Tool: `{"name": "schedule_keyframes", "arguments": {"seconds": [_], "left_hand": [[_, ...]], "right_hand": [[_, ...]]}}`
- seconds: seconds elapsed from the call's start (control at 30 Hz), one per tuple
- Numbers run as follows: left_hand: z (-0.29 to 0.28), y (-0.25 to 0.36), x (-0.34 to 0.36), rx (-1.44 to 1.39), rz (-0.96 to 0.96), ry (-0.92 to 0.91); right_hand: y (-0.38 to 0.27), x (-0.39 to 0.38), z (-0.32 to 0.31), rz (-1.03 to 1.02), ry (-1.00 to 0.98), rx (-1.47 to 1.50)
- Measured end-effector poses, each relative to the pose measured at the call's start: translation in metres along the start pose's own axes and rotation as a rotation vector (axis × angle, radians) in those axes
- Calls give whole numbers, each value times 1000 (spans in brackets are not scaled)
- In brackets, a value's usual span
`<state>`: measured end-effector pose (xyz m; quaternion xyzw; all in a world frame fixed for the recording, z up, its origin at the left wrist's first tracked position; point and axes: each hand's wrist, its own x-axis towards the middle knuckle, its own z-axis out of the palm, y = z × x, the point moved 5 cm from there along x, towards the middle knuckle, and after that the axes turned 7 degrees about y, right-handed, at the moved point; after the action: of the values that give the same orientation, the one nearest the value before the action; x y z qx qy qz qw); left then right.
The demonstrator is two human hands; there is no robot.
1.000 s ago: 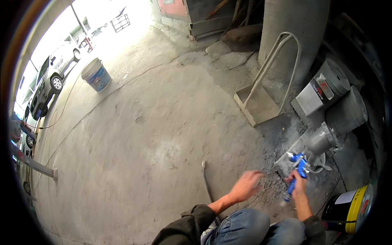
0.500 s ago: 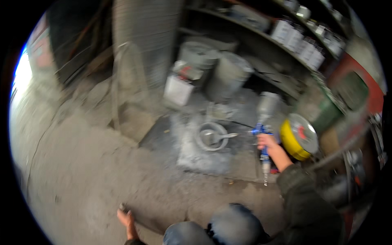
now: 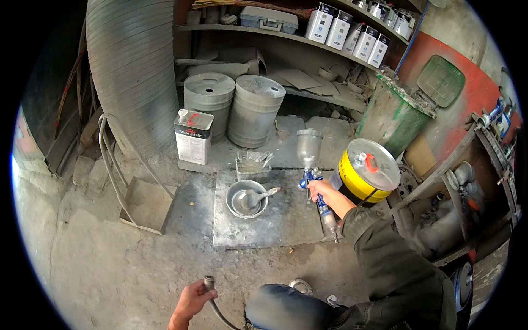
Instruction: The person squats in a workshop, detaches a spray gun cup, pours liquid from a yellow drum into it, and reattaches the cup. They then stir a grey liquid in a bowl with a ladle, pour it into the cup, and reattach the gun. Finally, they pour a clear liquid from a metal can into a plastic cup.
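My right hand grips the blue handle of a spray gun. Its grey cup points up, and a clear filter piece with a metal fitting hangs below the handle. In my left hand, low in view, is the end of an air hose, with a metal coupling at its tip. Hose and gun are apart. Left of the gun, a grey bowl stands on a stained slab, with a ladle-like tool resting in it.
A yellow and black drum stands right beside my right hand. Behind are two grey drums, a white can and a green bin. A metal dustpan lies left; a cluttered rack stands right. Shelves hold several cans.
My view has swung and sharpened. My left hand has come up and inward in view, with the hose now plain to see. The right hand still holds the spray gun, nearer the bowl in view.
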<state>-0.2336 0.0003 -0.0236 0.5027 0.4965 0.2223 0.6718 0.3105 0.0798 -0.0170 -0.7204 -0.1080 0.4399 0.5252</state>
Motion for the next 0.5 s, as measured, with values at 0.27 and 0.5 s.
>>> {"name": "schedule_keyframes", "arguments": {"seconds": [0.27,0.5], "left_hand": [[46,68,-10,-11,-11,10],[81,71,24,-101,221,499]], "right_hand": [[15,14,8,-22,-23,53],[32,20,15,-54,14,-49]]}}
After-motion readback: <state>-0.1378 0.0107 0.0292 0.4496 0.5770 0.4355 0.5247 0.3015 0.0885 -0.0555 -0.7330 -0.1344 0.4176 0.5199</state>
